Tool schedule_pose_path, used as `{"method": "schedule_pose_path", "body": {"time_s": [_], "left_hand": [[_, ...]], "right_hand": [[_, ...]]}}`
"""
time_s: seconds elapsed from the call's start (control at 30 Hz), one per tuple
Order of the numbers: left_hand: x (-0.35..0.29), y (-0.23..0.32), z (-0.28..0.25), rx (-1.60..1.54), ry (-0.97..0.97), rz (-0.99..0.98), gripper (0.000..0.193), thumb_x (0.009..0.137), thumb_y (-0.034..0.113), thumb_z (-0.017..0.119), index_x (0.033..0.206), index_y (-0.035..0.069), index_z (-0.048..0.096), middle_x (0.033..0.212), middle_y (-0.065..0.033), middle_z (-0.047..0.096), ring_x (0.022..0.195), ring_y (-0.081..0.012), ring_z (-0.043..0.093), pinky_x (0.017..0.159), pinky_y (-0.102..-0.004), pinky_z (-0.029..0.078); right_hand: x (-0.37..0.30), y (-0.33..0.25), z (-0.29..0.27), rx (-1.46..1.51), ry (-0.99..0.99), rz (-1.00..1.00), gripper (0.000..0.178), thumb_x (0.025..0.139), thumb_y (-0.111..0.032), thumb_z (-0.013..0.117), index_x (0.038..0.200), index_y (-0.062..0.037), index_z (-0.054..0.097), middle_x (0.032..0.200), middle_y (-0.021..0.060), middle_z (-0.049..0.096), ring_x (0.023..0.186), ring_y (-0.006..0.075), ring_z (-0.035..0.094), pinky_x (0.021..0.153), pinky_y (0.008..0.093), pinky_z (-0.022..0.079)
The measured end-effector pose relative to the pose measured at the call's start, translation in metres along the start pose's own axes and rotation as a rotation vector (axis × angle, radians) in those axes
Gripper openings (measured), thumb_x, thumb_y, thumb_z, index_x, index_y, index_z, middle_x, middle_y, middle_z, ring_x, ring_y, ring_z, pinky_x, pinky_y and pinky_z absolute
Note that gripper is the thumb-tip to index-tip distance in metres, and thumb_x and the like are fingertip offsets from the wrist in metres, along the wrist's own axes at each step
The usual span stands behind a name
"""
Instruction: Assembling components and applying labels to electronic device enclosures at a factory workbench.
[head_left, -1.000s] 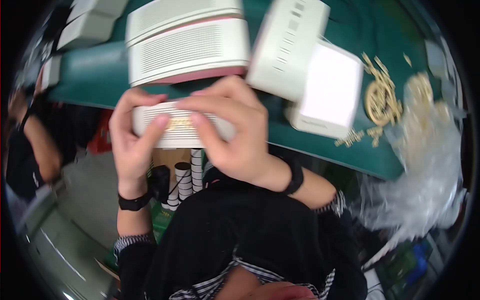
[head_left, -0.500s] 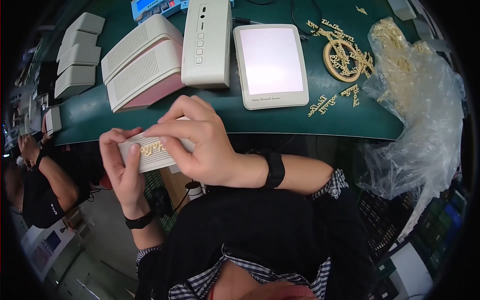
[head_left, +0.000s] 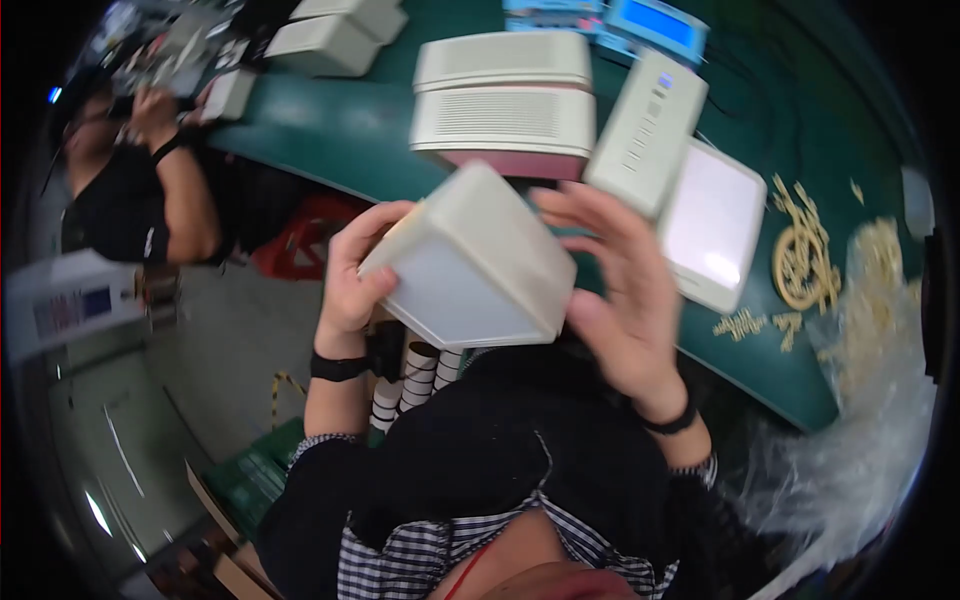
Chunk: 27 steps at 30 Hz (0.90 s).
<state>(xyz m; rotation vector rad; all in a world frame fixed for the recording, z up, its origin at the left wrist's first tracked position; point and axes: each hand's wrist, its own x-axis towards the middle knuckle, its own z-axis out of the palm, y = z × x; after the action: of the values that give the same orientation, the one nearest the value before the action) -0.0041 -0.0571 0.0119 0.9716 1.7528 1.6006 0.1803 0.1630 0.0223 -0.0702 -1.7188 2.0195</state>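
A cream box-shaped speaker (head_left: 500, 250) is held up in front of me, tilted, with a pale flat panel toward me. My left hand (head_left: 355, 270) grips its left edge, the thumb on the panel side. My right hand (head_left: 630, 290) is beside the speaker's right side, fingers spread and a little blurred. Whether its thumb touches the casing I cannot tell. Beyond, on the green table, two stacked speakers (head_left: 503, 112) with grilles and pink undersides lie near a cream speaker with a row of buttons (head_left: 640, 140). To its right lies a speaker with a lit white panel (head_left: 712, 225).
Gold lettering pieces lie around a roll of tape (head_left: 783, 268) on the right. A clear plastic bag (head_left: 800, 470) hangs over the table's edge. A blue device with a screen (head_left: 655, 25) stands at the back. Another person (head_left: 140, 190) works at the left.
The speaker has been turned, so its grille with gold lettering no longer faces me. My right hand has moved off the front to the right and spread. The view has swung left.
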Motion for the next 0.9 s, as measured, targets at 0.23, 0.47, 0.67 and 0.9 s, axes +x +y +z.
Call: {"method": "schedule_pose_path", "body": {"time_s": [0.23, 0.47, 0.67, 0.9], "left_hand": [[-0.010, 0.002, 0.021, -0.973, 0.094, -0.268, 0.063, 0.103, 0.045, 0.036, 0.143, -0.003, 0.033, 0.132, -0.0179, 0.054, 0.117, -0.0258, 0.058, 0.099, -0.0376, 0.047], [-0.003, 0.010, 0.055, -0.744, -0.010, -0.493, 0.064, 0.103, 0.046, 0.035, 0.145, -0.002, 0.031, 0.134, -0.0179, 0.053, 0.122, -0.0253, 0.054, 0.100, -0.0359, 0.046], [0.036, 0.041, 0.060, -0.108, -0.427, -0.120, 0.061, 0.101, 0.040, 0.044, 0.143, -0.003, 0.035, 0.126, -0.0166, 0.058, 0.116, -0.0239, 0.057, 0.096, -0.0344, 0.048], [0.081, 0.059, 0.100, 0.267, -0.175, 0.169, 0.061, 0.083, 0.026, 0.070, 0.133, -0.004, 0.049, 0.124, -0.0160, 0.058, 0.109, -0.0236, 0.060, 0.090, -0.0336, 0.050]], "right_hand": [[0.005, 0.003, 0.021, 0.230, -0.042, 0.256, 0.098, 0.072, -0.031, 0.079, 0.148, -0.0001, 0.025, 0.139, 0.0179, 0.046, 0.129, 0.0293, 0.045, 0.107, 0.0392, 0.035], [-0.003, 0.028, 0.012, 0.489, -0.207, 0.450, 0.108, 0.068, -0.030, 0.082, 0.151, -0.0039, 0.017, 0.148, 0.0159, 0.034, 0.136, 0.0291, 0.037, 0.110, 0.0413, 0.033], [-0.024, 0.007, -0.004, 0.513, 0.046, -0.015, 0.087, 0.084, -0.049, 0.068, 0.149, -0.0108, 0.026, 0.143, 0.0106, 0.043, 0.132, 0.0294, 0.042, 0.106, 0.0430, 0.040], [-0.115, -0.017, -0.120, 1.198, 0.267, -0.135, 0.067, 0.091, -0.029, 0.060, 0.143, -0.0056, 0.025, 0.139, 0.0153, 0.033, 0.125, 0.0334, 0.041, 0.097, 0.0608, 0.040]]}}
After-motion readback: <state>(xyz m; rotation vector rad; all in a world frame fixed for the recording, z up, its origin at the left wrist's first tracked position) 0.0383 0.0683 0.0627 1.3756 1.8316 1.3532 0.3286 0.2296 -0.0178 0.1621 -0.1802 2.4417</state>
